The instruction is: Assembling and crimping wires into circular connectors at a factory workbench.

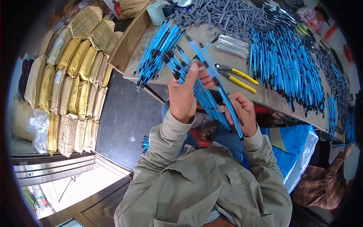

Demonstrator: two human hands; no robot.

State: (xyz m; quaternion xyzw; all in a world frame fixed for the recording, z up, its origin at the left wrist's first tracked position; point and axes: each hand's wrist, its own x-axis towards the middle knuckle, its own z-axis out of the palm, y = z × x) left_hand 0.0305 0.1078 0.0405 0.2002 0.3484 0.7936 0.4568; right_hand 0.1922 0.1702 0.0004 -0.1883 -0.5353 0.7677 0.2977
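Note:
A bundle of thin blue sticks with black fittings (207, 99) slants across in front of my chest, above my lap. My left hand (183, 96) is closed around it, thumb up. One group of the sticks (217, 81) stands a little apart from the rest and is smeared by motion. My right hand (244, 113) is curled beside the lower part of this group, fingers bent in against it. Just beyond my hands, pliers with yellow handles (244, 75) lie on the table, jaws apart. Left of them rests a loose pile of blue sticks (157, 51).
The worktable (270, 96) carries a large heap of blue sticks (287, 68), grey plastic parts (223, 17), clear thin strips (232, 46) and a pale green canister (155, 14). Stacked sacks (72, 79) stand left. A person in a plaid shirt (317, 185) is at right.

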